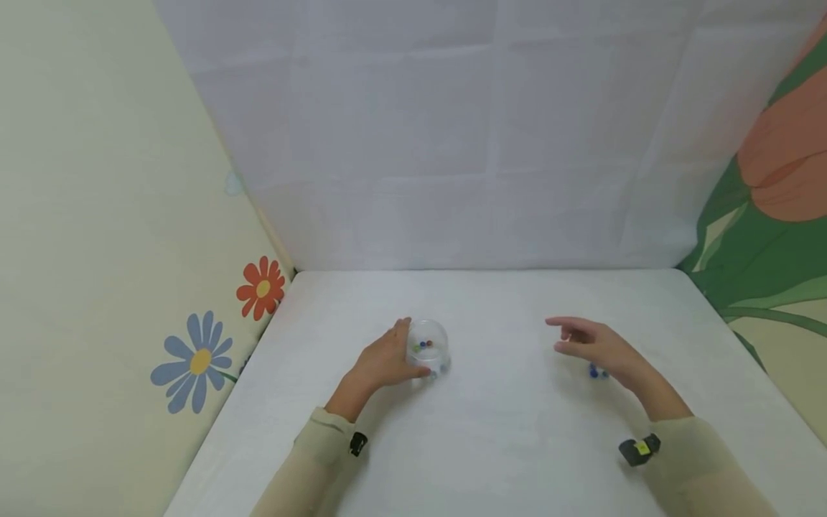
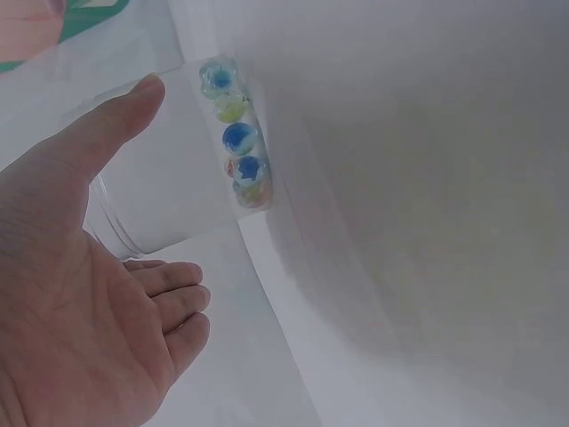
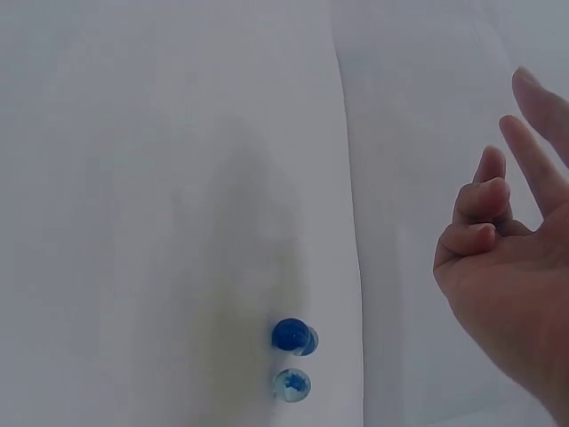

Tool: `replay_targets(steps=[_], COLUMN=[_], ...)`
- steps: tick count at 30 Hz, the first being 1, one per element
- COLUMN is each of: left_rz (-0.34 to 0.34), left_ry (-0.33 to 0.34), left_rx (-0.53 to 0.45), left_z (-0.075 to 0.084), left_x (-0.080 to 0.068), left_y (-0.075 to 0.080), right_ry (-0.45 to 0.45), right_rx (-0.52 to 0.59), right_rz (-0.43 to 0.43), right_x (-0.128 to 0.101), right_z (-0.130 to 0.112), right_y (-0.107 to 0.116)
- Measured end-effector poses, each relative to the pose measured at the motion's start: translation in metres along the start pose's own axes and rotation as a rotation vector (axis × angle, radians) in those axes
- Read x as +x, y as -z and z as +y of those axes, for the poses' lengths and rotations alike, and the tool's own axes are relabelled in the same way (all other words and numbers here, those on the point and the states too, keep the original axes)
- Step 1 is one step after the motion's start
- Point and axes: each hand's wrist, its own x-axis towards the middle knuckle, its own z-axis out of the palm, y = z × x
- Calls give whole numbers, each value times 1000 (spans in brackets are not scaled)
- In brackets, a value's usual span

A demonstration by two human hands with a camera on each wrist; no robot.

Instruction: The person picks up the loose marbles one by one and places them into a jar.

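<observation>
My left hand [image 1: 386,360] holds a clear round cup [image 2: 178,169] from its left side, thumb along the near wall and fingers around the far side. Several glass marbles [image 2: 238,138], blue, yellowish and clear, lie on the cup's bottom. To the right, my right hand [image 1: 601,350] hovers above the table with nothing in it; some fingers are bent, while the index finger and thumb reach out apart. Below that hand rest a dark blue marble [image 3: 290,334], another partly hidden behind it, and a clear marble [image 3: 292,385] with blue inside.
A white cloth covers the table [image 1: 478,445], and a white sheet [image 1: 400,143] hangs behind it. At the left stands a wall [image 1: 97,215] with painted flowers; a large painted flower [image 1: 788,165] is on the right side.
</observation>
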Motion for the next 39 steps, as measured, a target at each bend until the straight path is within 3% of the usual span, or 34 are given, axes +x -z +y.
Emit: replay_targets(steps=[29,39], left_rz=[-12,-6], left_ry=[-2,-8], left_rx=[4,-15], left_z=[1,-2], left_x=[1,0], left_y=[3,0], right_ry=[-25,-51], right_rx=[-66,-57], right_rz=[-4,-70], right_x=[-27,-29], right_z=[36,51], right_y=[35,38])
